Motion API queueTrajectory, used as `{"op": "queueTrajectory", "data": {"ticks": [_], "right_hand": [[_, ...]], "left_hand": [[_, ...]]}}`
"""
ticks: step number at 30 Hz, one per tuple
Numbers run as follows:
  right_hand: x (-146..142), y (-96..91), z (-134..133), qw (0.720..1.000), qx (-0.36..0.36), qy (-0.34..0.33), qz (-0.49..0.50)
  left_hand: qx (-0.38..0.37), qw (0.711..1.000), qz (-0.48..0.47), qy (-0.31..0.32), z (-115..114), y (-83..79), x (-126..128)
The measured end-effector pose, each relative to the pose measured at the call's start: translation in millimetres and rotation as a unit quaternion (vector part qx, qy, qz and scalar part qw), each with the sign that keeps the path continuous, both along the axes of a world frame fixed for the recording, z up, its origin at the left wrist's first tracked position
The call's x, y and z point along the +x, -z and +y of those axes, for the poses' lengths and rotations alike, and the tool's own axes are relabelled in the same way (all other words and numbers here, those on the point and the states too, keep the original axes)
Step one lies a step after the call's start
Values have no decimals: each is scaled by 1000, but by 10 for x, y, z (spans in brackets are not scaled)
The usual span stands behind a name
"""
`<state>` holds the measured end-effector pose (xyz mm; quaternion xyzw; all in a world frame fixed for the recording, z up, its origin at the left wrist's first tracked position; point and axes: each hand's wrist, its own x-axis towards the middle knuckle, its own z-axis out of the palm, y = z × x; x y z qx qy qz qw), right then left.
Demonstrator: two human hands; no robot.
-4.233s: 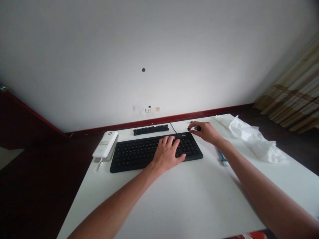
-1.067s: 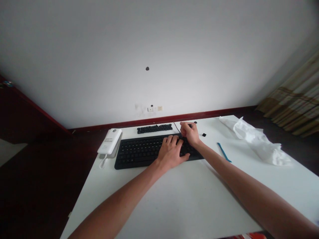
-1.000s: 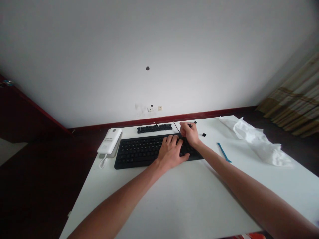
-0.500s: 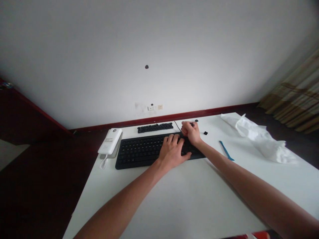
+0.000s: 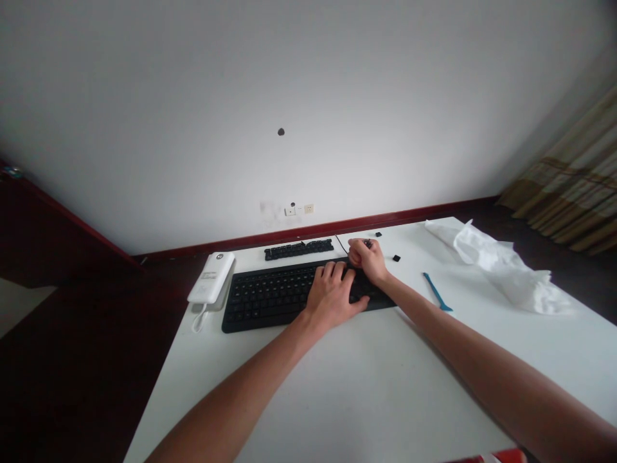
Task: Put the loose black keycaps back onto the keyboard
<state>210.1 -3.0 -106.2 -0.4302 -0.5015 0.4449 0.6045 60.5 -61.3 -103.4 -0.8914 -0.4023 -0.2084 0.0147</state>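
A black keyboard (image 5: 270, 299) lies across the white table. My left hand (image 5: 333, 292) rests on its right half with fingers spread over the keys. Above the keyboard's back right part, my right hand (image 5: 367, 260) is closed in a fist around something dark and small, mostly hidden by the fingers. Behind the keyboard lies a row of loose black keycaps (image 5: 299, 249). Two single black keycaps, one nearer (image 5: 396, 258) and one farther (image 5: 378, 235), sit to the right of my right hand.
A blue pry tool (image 5: 437, 292) lies right of my right forearm on the white table (image 5: 376, 386). Crumpled white plastic (image 5: 501, 267) covers the back right. At the left stands a white power bank (image 5: 211, 278) with a short cable. A red object (image 5: 496, 456) shows at the front edge.
My right hand has dipped very slightly toward the keyboard. My left hand stays in place on the keys. The whole view has shifted a little.
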Motion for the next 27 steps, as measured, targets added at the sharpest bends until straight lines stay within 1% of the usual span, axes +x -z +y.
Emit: {"op": "queueTrajectory", "data": {"ticks": [2,3,5,7,8,9,11,13,15,16,17,18,21,24,27], "right_hand": [[61,-89,-12,999,17,28,-40],[116,-162,-27,995,36,55,-69],[281,-354,-77,979,88,125,-138],[509,-550,-147,949,128,185,-220],[638,-623,-181,930,132,213,-270],[771,-671,-210,910,126,239,-313],[1031,-674,-241,869,97,267,-406],[1256,-579,-226,825,54,246,-506],[1429,-449,-180,786,17,191,-588],[1495,-390,-152,773,-1,175,-610],[1550,-341,-125,766,-17,158,-622],[1596,-302,-102,765,-33,140,-628],[1704,-231,-57,772,-62,77,-628],[1774,-193,-49,777,-66,32,-626],[1780,-183,-60,779,-71,-13,-623]], "left_hand": [[1,1000,1,3,0,4,-7],[1,1000,1,4,0,5,-12],[3,1000,0,8,0,8,-22],[3,1000,0,11,2,7,-29],[1,1000,1,12,4,5,-31],[0,1000,3,13,5,2,-32],[-3,1000,4,13,8,-5,-29],[-4,1000,4,12,10,-10,-25],[-2,1000,2,7,12,-10,-22],[-2,1000,2,5,14,-8,-21],[-2,1000,2,3,16,-4,-21],[-2,1000,2,2,19,1,-22],[-4,1000,5,4,25,16,-27],[-5,1000,9,3,27,26,-30],[-7,1000,11,3,26,26,-29]]}}
